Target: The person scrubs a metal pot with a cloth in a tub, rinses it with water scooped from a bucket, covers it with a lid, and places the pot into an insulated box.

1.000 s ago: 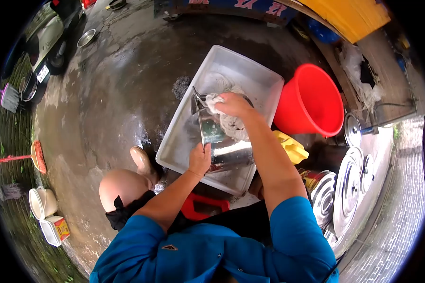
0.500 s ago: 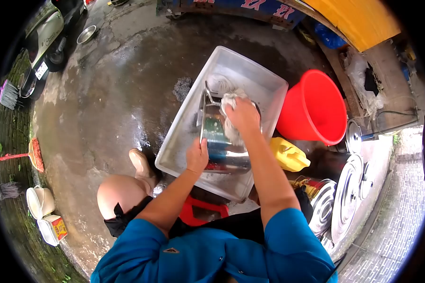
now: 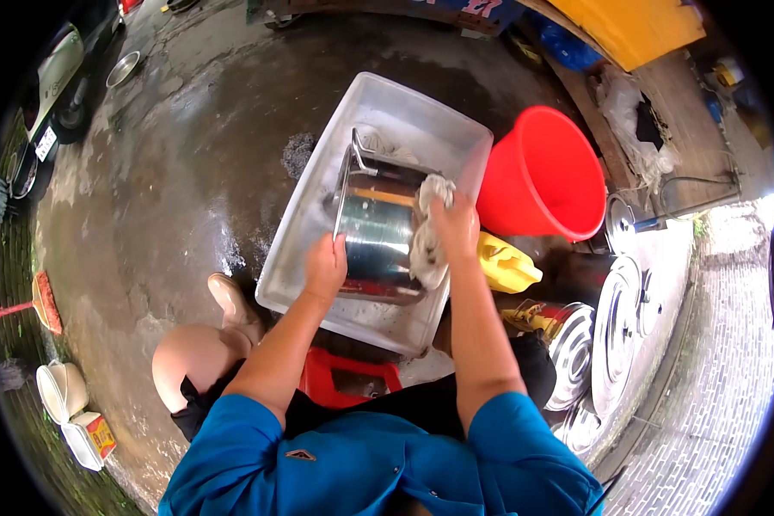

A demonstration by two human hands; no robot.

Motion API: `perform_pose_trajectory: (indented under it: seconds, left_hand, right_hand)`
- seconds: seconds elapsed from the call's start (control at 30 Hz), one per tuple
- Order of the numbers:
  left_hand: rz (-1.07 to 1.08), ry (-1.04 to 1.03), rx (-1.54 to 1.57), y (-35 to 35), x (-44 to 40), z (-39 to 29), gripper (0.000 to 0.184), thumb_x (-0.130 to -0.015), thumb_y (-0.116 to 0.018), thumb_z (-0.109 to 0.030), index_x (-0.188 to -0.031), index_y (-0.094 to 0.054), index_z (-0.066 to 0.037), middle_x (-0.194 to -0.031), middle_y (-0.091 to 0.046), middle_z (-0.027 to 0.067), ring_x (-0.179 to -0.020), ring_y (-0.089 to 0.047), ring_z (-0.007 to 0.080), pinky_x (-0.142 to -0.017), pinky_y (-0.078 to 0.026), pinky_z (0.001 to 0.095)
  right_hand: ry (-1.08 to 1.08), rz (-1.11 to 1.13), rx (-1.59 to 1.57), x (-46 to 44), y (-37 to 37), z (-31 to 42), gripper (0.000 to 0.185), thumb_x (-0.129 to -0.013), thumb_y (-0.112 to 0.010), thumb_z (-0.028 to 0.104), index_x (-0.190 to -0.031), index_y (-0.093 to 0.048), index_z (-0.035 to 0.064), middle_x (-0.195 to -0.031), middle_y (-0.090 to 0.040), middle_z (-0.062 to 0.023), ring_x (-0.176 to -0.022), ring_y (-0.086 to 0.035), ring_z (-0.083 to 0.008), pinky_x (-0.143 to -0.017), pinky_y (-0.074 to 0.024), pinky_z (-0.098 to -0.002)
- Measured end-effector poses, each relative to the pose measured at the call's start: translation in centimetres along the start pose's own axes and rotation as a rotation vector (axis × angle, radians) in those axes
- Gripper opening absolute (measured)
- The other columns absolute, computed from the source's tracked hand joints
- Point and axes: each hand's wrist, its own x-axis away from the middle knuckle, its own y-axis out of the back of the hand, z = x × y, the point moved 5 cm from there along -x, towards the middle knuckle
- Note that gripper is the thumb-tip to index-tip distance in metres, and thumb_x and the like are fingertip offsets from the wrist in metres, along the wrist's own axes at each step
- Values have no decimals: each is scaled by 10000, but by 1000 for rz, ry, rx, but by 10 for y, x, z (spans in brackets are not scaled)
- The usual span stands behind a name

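Observation:
A shiny metal pot [image 3: 377,232] lies on its side in a white plastic tub [image 3: 318,318], its rim to the left and a loop handle at the upper left. My left hand [image 3: 325,265] is closed on the pot's rim. Against the pot's right end, my right hand [image 3: 456,225] presses a wet whitish cloth [image 3: 428,249], fingers closed round part of it. Another pale cloth [image 3: 374,142] rests in the tub behind the pot.
Right of the tub stand a red bucket [image 3: 542,176] and a yellow jug [image 3: 507,262]. Metal lids [image 3: 615,335] lean at the lower right. A red stool [image 3: 348,378] is below the tub. White buckets [image 3: 62,391] and a red broom [image 3: 46,301] are at the left.
The pot's side has turned further into view. My right hand has moved with the cloth from the pot's upper side to its right end. My left hand stays on the rim.

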Motion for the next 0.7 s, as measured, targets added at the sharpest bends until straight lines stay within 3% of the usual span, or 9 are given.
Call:
perform_pose_trajectory:
  seconds: [0.17,0.23,0.27,0.33,0.4,0.47,0.6,0.67,0.7]
  left_hand:
    - [78,4,-51,-5,32,-1,254,-902,-490,-231,-726,-504,-49,-585,-536,206,-542,-522,429,-478,-388,491]
    - [74,-5,-58,-4,44,-6,249,-898,-498,-229,-724,-500,-51,-586,-539,206,-541,-528,423,-474,-392,489]
    - [69,-19,-56,-4,49,-9,244,-894,-505,-226,-722,-497,-53,-588,-541,205,-540,-533,417,-470,-396,487]
    - [99,-6,-83,-7,65,-14,200,-881,-526,-211,-754,-518,-58,-608,-558,198,-559,-551,410,-486,-421,476]
    - [72,-56,86,-7,80,-25,139,-873,-538,-184,-807,-541,-61,-635,-577,184,-577,-567,401,-506,-441,463]
    - [104,-35,110,-9,85,-21,103,-864,-544,-164,-859,-552,-61,-664,-592,175,-599,-579,390,-523,-453,450]
    - [169,-71,124,-8,84,-22,122,-867,-538,-164,-907,-515,-51,-684,-595,189,-622,-574,400,-538,-453,449]
    - [398,-25,126,-15,72,-21,258,-873,-556,-224,-1035,-485,-37,-769,-623,196,-630,-607,354,-551,-468,436]
    - [251,64,376,-15,48,-37,372,-861,-580,-260,-1109,-454,-13,-838,-624,194,-667,-614,313,-562,-475,425]
  right_hand:
    - [49,288,146,-60,-33,12,510,-748,-516,408,-1083,-603,34,-1114,-570,-241,-1033,-548,-367,-901,-423,-427]
    - [223,374,85,-50,-47,40,520,-733,-514,411,-1083,-607,38,-1087,-592,-234,-1018,-564,-366,-894,-432,-403]
    - [233,380,84,-50,-50,49,520,-733,-514,411,-1083,-607,38,-1087,-592,-234,-1018,-564,-366,-894,-432,-403]
    - [255,675,-151,-36,-57,73,499,-729,-506,385,-1046,-611,14,-1038,-606,-246,-986,-580,-375,-868,-442,-391]
    - [249,727,-196,-32,-67,78,417,-742,-518,322,-953,-619,-24,-944,-636,-216,-906,-604,-315,-785,-450,-373]
    - [365,788,-147,-24,-71,78,463,-719,-510,346,-969,-600,-34,-962,-606,-265,-929,-584,-393,-816,-451,-405]
    - [363,588,-236,21,-35,62,449,-736,-509,330,-975,-596,-40,-962,-602,-254,-914,-577,-403,-811,-456,-418]
    - [373,232,-244,38,-16,49,399,-743,-532,288,-976,-598,-29,-948,-592,-239,-891,-575,-402,-801,-460,-429]
    - [370,227,-254,46,-15,45,399,-743,-532,288,-976,-598,-29,-948,-592,-239,-891,-575,-402,-801,-460,-429]
